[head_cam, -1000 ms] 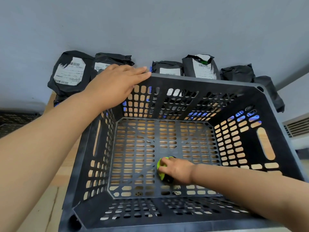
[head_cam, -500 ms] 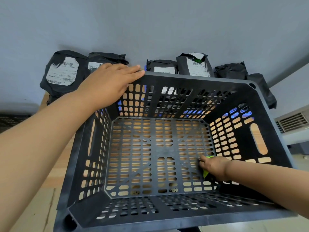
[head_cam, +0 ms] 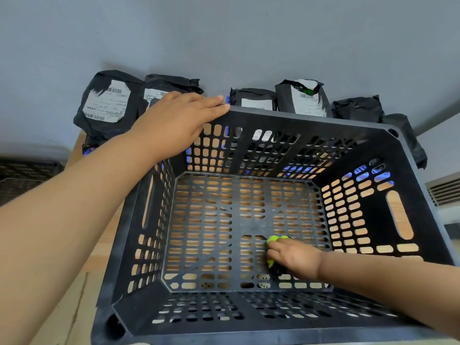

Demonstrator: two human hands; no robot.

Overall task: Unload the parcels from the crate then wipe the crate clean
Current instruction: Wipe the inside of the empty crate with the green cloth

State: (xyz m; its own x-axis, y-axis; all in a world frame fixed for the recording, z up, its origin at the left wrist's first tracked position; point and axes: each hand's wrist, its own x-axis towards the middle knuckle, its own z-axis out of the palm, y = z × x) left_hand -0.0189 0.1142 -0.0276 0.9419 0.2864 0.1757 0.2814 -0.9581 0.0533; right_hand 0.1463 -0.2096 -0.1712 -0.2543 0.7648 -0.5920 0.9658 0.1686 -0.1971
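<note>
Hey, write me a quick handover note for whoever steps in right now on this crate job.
Left hand: flat on the far left rim of the crate, steadying it.
Right hand: grips a green wiper pressed on the crate floor, right of centre.
Parcels: all out, lined against the wall behind the crate.
Done: unloading.
Left: wiping; how much is already clean can't be told.

A plain grey wall (head_cam: 224, 33) rises behind a wooden tabletop (head_cam: 69, 319), a slatted vent (head_cam: 445, 190) at right.
</note>
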